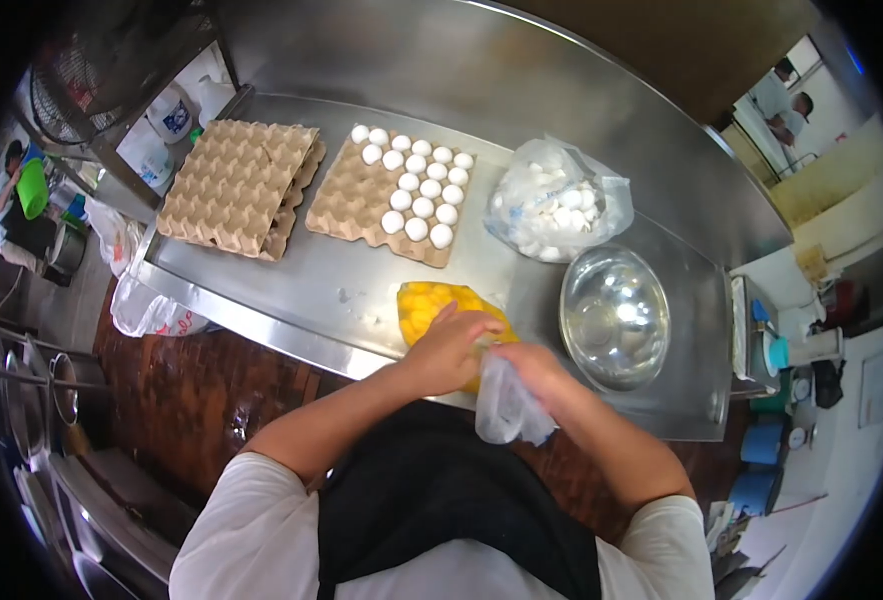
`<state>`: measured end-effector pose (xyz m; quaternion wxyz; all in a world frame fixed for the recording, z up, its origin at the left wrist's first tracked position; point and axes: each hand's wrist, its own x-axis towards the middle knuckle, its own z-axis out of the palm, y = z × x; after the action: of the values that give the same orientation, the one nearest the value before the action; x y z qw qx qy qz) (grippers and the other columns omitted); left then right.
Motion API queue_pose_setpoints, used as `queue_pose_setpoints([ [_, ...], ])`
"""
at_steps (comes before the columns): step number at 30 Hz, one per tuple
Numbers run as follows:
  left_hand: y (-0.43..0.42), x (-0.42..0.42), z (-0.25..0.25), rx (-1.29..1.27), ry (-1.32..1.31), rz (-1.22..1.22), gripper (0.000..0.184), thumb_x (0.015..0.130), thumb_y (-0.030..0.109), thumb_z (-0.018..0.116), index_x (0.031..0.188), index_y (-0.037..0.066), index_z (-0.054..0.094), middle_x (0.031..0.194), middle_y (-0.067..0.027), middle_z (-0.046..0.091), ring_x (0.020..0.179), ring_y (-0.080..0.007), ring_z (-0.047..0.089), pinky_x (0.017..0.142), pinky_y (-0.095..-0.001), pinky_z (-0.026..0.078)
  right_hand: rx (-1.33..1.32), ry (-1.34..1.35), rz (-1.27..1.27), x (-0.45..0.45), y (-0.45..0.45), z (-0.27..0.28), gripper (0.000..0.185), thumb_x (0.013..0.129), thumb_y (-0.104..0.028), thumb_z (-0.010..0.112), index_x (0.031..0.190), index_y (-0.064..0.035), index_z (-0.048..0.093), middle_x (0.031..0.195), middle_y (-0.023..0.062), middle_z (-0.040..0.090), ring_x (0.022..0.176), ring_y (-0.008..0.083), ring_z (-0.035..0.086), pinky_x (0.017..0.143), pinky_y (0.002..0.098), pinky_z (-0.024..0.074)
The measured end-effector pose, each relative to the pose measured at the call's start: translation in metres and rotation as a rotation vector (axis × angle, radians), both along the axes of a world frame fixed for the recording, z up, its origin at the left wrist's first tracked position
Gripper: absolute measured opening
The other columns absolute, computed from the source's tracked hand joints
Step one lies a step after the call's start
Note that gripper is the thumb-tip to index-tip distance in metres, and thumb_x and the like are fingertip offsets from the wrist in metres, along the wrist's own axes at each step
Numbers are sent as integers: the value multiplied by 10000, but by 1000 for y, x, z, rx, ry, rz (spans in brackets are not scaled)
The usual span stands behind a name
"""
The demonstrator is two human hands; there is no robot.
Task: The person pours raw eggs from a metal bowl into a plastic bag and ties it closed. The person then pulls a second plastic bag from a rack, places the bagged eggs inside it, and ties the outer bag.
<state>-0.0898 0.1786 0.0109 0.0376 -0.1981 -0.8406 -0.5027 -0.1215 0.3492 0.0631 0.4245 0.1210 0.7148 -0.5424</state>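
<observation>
A clear plastic bag of egg yolks [427, 305] lies at the front edge of the steel table, its yellow contents bulging on the far side of my hands. My left hand [454, 350] is closed around the gathered neck of this bag. Beside it, my right hand [530, 368] also grips the neck, and the loose, crumpled top of the bag [507, 405] hangs down toward my apron. Behind the bag, a cardboard tray [352, 190] carries white eggs [422, 207] on its right part and along its far row. My fingertips are partly hidden by the plastic.
An empty steel bowl [614, 318] stands right of my hands. Behind it sits a plastic bag of eggshells [557, 205]. Stacked cardboard egg trays [237, 185] occupy the left end of the steel table [262, 285]. Other people are in the far left and far right background.
</observation>
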Motion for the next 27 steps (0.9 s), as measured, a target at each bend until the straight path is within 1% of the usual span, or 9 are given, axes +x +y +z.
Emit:
queue_pose_setpoints([
  [3,13,6,-13,58,58,66,320,767,104,593,1087,108,590,1062,-79,626,1087,-279,556,1026,-498,318,-344,-295,-286,-3,12,-16,271,915,-264,496,974,-29,618,859,94,659,732,225,646,655,360,535],
  [9,17,-6,-31,50,147,63,227,746,128,633,971,94,631,959,-106,643,947,-313,593,861,-434,422,-755,-440,-467,10,7,-9,386,920,-315,475,1093,14,580,983,157,652,820,277,650,694,394,551],
  [12,19,-13,-42,-30,28,76,145,761,133,606,892,75,629,893,-142,638,886,-332,594,791,-444,440,-762,-366,-337,12,13,12,480,938,-378,435,1178,20,556,1125,178,621,989,282,621,837,404,511],
  [13,19,-17,-41,-62,-30,80,121,771,142,595,861,68,627,862,-153,636,865,-339,596,773,-448,446,-874,-256,-186,12,21,9,469,955,-315,466,1293,10,477,1234,147,587,1063,229,593,927,367,449],
  [17,16,-22,-22,35,-57,60,190,817,204,534,783,35,613,805,-190,615,808,-374,591,706,-481,446,245,1418,686,21,17,43,459,845,-222,627,1250,-27,528,1183,139,608,1122,276,563,971,407,402],
  [20,14,-26,-15,25,-20,-46,227,840,217,500,783,27,611,792,-190,606,806,-381,581,710,-480,439,604,1651,735,8,8,30,375,802,-236,654,1120,-40,618,1133,128,622,1098,280,566,999,436,369],
  [21,9,-26,-14,-5,-42,-82,215,842,208,500,789,30,608,798,-174,605,826,-372,573,718,-473,431,552,1549,739,3,9,24,274,800,-268,650,969,-54,665,1004,128,646,989,276,607,1009,453,346],
  [24,-1,-24,-16,-117,25,-125,194,839,193,493,842,44,618,839,-153,612,898,-358,558,784,-457,431,631,1204,889,3,6,15,220,827,-261,617,894,-54,649,879,138,641,829,298,625,880,465,434],
  [27,0,-11,-2,-43,46,-10,192,816,139,504,940,60,628,891,-147,623,972,-351,549,854,-443,436,526,910,778,3,3,-5,213,866,-260,583,820,-56,628,773,119,629,708,280,620,669,436,485],
])
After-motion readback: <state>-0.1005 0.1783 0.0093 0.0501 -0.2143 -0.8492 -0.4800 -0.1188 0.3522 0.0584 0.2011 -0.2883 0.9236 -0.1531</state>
